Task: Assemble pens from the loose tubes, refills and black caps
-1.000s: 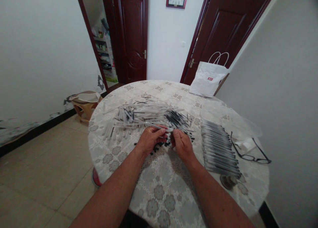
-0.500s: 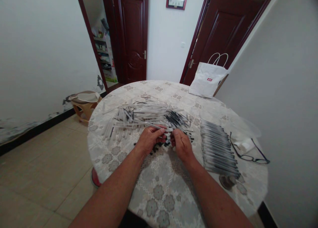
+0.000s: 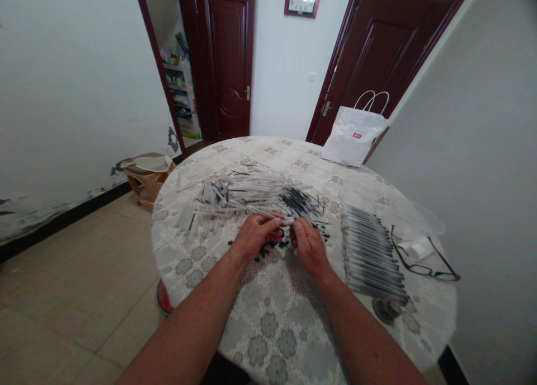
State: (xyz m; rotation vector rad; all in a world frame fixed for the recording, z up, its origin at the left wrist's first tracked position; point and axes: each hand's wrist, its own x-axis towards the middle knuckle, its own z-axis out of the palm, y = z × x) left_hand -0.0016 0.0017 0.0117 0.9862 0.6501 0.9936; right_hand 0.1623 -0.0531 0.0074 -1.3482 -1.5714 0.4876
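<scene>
In the head view, my left hand point(image 3: 258, 236) is closed round a slim, pale pen barrel point(image 3: 260, 211) that points up and left. Facing it, my right hand point(image 3: 309, 245) is pinched at the barrel's near end; whatever small piece sits between those fingertips is hidden. Just beyond my hands lies a loose heap of translucent pen barrels point(image 3: 255, 186). Dark thin pen parts, probably refills point(image 3: 297, 202), are bunched at its right side. Small black pieces point(image 3: 262, 253) are scattered under and around both hands.
Right of my hands, a row of assembled-looking pens point(image 3: 371, 250) lies side by side. Beyond it are black glasses point(image 3: 425, 270) and a small round container point(image 3: 386, 309). A white paper bag point(image 3: 354, 136) stands at the table's point(image 3: 268, 340) far edge; a stool point(image 3: 146, 175) is at left.
The whole view has shifted slightly, with things appearing a little further right. Both hands keep nearly the same pose, the barrel still between them.
</scene>
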